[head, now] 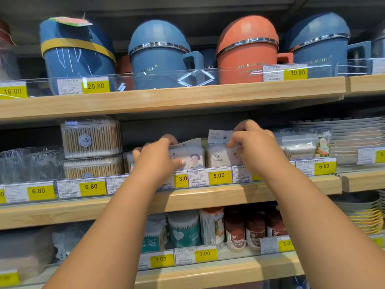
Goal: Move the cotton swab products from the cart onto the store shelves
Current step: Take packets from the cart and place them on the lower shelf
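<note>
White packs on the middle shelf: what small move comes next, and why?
Probably settle both upright and let go. The left hand grips the cartoon pack, the right hand pinches the neighbouring pack by its header, and both sit behind the price rail.

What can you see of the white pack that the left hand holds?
The pack is a soft white pouch, plastic film as it looks, with a cartoon figure on the front and a header tab on top. It stands upright on the middle shelf, behind the price labels. The left hand grips its left side and top; a similar pack stands at its right.
</note>
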{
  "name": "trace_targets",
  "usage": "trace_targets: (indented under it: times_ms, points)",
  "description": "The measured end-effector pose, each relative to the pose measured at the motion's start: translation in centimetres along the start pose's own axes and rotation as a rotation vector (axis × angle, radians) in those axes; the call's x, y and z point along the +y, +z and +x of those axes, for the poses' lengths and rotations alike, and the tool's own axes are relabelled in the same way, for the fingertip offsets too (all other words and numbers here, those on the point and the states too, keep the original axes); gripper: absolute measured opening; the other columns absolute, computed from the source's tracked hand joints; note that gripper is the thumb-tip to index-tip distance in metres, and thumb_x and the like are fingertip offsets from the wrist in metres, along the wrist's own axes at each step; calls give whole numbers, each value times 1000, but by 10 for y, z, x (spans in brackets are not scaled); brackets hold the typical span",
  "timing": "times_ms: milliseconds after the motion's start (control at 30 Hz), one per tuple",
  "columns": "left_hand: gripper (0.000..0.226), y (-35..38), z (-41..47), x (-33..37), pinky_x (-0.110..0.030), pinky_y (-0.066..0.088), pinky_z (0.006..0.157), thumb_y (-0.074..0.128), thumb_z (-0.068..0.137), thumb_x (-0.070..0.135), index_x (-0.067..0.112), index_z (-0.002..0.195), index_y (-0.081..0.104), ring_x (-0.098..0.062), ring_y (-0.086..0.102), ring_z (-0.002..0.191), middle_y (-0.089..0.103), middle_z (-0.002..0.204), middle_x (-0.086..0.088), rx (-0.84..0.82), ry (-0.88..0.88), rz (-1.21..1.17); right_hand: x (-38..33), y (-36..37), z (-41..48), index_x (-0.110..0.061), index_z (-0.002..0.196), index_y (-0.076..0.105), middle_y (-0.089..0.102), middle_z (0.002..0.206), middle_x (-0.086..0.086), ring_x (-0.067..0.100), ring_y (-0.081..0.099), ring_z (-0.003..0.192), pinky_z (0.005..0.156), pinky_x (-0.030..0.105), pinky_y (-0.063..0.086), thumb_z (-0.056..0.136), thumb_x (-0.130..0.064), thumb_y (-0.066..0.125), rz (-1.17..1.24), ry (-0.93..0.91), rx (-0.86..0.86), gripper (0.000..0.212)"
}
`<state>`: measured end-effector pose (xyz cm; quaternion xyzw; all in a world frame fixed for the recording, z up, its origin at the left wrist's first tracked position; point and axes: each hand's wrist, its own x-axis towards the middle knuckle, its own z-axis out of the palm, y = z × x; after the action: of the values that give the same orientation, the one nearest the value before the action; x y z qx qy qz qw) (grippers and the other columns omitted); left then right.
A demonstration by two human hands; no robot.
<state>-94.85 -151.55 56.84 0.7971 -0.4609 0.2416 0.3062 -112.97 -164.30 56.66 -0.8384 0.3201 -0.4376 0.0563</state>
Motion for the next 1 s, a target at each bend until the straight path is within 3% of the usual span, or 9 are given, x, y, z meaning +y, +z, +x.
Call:
trace_targets:
  times_ms: [100,300,433,500,633,767,900,1000]
  points:
    - [40,-1,0,-1,-37,21,84,67,83,46,37,116,47,-25,52,114,65,110,3,1,-12,4,0,-1,2,-30,88,60,45,110,-1,26,41,105,81,37,47,84,-1,55,-46,-28,3,30]
    - [45,0,-5,2,-41,23,97,64,84,50,37,123,45,-26,45,122,62,117,2,5,-12,7,-4,-2,-1,-38,74,56,40,108,-10,33,52,101,85,43,50,82,-2,62,-70,-95,46,37]
    - [60,0,-10,5,-42,21,103,61,83,55,36,135,38,-29,34,129,54,129,-2,7,-26,8,-6,0,-8,-29,92,65,43,122,-5,30,46,111,95,37,39,87,-10,62,-106,-140,69,20]
    - [63,0,-16,6,-42,20,105,60,84,54,34,138,35,-28,33,129,50,133,-2,67,-26,-11,-11,2,-13,-25,108,64,43,126,-2,23,42,116,96,34,28,88,-12,61,-105,-181,125,25]
    - [60,-6,-43,-2,-40,18,106,61,86,42,36,139,34,-18,26,135,42,141,10,232,18,-108,-34,12,-31,-22,110,63,45,112,-4,20,46,114,93,32,28,84,-11,61,87,-281,197,29]
    - [40,-16,-91,-31,-42,27,103,58,87,32,33,125,48,-18,36,123,46,119,13,331,-29,-210,-56,40,-56,-23,109,61,48,108,-7,15,50,107,95,42,42,83,-14,59,355,-365,67,28]
    - [30,-17,-140,-67,-37,34,98,49,78,40,38,109,49,-14,40,115,47,111,16,373,-88,-269,-76,77,-80,-29,101,59,50,100,-13,0,50,89,82,13,40,81,-8,62,544,-363,19,29]
    - [31,-13,-178,-96,-36,35,97,45,77,44,35,106,50,-6,39,108,48,108,15,371,-154,-231,-95,107,-107,-21,96,64,60,93,-4,16,56,88,84,32,40,76,-10,57,534,-459,61,24]
